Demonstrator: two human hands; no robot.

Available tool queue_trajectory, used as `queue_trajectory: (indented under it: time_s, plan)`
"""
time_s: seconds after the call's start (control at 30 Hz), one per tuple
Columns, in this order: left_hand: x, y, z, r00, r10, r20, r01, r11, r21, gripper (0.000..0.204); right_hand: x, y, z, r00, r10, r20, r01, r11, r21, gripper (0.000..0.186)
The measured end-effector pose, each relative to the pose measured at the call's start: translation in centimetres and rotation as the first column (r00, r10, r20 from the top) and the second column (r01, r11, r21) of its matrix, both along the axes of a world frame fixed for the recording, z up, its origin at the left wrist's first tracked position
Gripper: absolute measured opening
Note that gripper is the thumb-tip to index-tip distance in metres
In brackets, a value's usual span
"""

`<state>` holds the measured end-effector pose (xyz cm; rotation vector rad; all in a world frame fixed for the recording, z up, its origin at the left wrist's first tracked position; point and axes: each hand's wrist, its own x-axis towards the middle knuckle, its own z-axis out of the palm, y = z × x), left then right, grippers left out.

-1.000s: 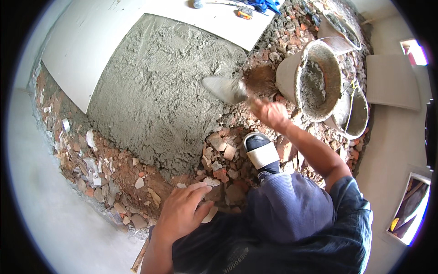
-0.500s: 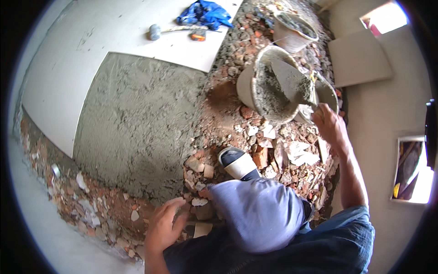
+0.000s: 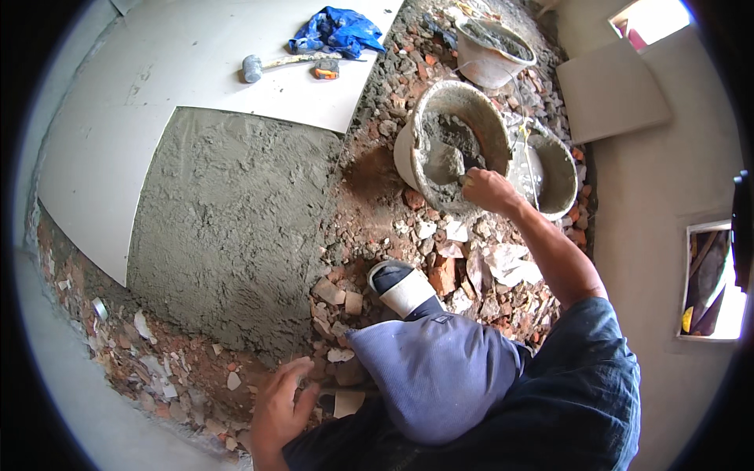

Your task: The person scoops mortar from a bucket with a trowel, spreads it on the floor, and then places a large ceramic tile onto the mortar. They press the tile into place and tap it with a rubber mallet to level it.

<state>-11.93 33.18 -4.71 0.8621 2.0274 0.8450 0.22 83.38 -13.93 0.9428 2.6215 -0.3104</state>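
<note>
A worker's R hand (image 3: 487,191) grips a trowel (image 3: 444,165) at the near-right side of a mortar bucket (image 3: 404,153), fingers curled tight around the handle, the blade down inside among wet grey mix. L hand (image 3: 281,404) hangs by the bent knee (image 3: 440,377), above rubble (image 3: 495,267), fingers loosely bent & close together, thumb apart.

Edges: white tiles (image 3: 86,165) border the mortar bed (image 3: 228,228) on its L & far sides; its R side breaks into rubble. A strip of reddish earth (image 3: 369,196) leaves room btwn bed & mortar bucket. The R-hand bucket (image 3: 561,177) crowds in just beside the rim nr the wrist; the far bucket (image 3: 487,69) stands behind. The sandalled foot (image 3: 404,289) is planted btwn bed & rubble. On the far tiles, well apart from both hands, lie a mallet (image 3: 251,69), an orange-&-black tool (image 3: 326,71) & a blue sheet (image 3: 338,30).

Vs. half a sec. ago, when the blade tilts up over the mortar bucket's mouth, it now sits lower inside, & R hand is farther L, over the near rim. L hand stays nr the knee.

Writing: a faint mark on the dark shirt (image 3: 565,400), at the lower edge, is too blurred to read.
</note>
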Motion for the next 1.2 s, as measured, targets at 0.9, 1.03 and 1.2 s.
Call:
queue_trajectory:
  time_s: [0.9, 1.03, 1.2]
  plan:
    - [-0.7, -0.9, -0.1, 0.992, -0.003, -0.13, 0.019, 0.992, 0.125, 0.034, -15.4, -10.2, 4.5, 1.0, -0.021, -0.015, 0.008, 0.804, -0.595, 0.043]
    - [-0.6, -2.0, 0.8, 0.989, 0.041, -0.142, -0.024, 0.992, 0.12, 0.035, -16.7, -12.1, 0.9, 0.996, 0.091, 0.022, -0.057, 0.78, -0.624, 0.045]
    - [-0.8, -2.2, 1.3, 0.995, 0.062, -0.082, -0.049, 0.986, 0.159, 0.036, -15.7, -12.8, -4.0, 0.958, -0.271, -0.093, 0.118, 0.671, -0.732, 0.058]
